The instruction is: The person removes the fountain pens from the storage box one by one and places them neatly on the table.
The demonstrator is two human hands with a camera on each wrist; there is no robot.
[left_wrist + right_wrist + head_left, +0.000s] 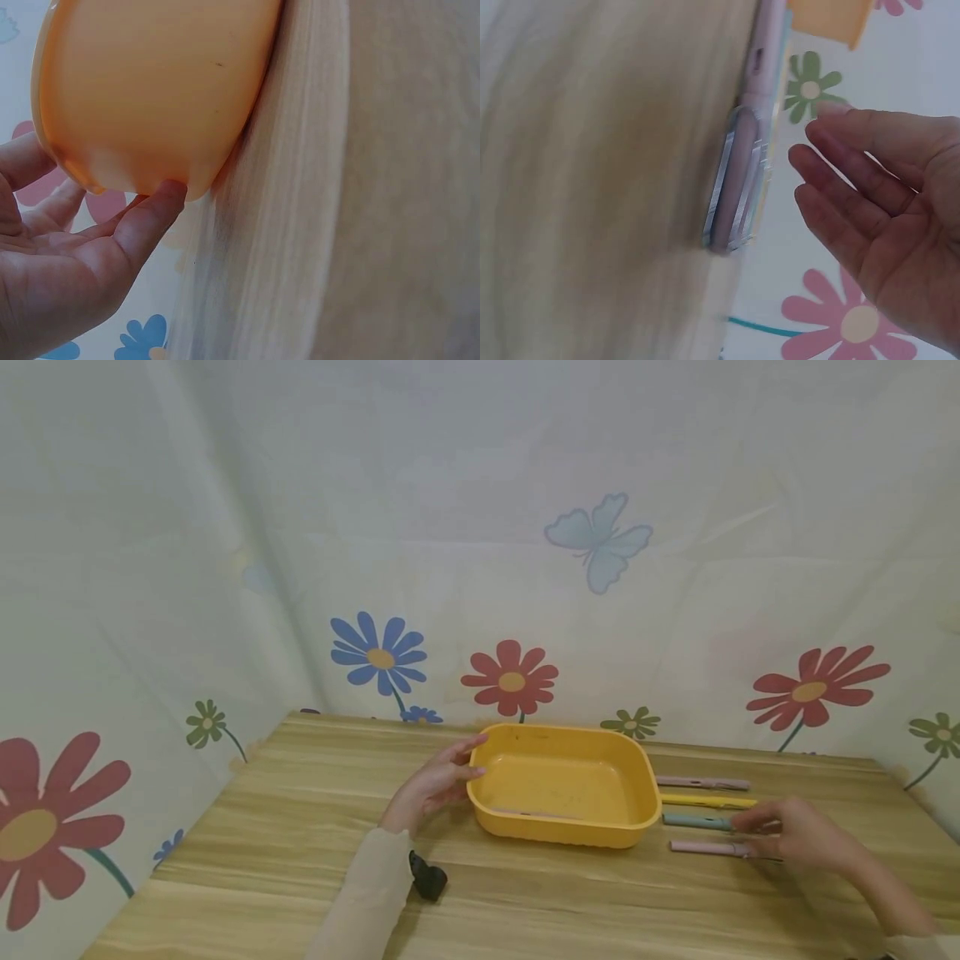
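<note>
A yellow plastic tray point(562, 837) stands on the table, its end wall point(157, 90) filling much of the left wrist view. My left hand point(435, 783) holds its left end, one fingertip over the rim and others against the outer wall. Inside, a pale pink pen point(532, 814) lies along the near wall, mostly hidden. To the right of the tray lie a pink pen point(701, 847), a teal pen point(693, 820), a yellow pen point(705, 800) and another pink pen point(701, 782). Over the right ends of the nearer pens hovers my right hand point(806, 839), fingers loosely bent, apart from the near pink pen point(739, 172).
The wood-patterned table point(262, 843) runs back to a pale curtain point(465, 527) printed with flowers and a butterfly. A dark object point(429, 877) sits at my left wrist.
</note>
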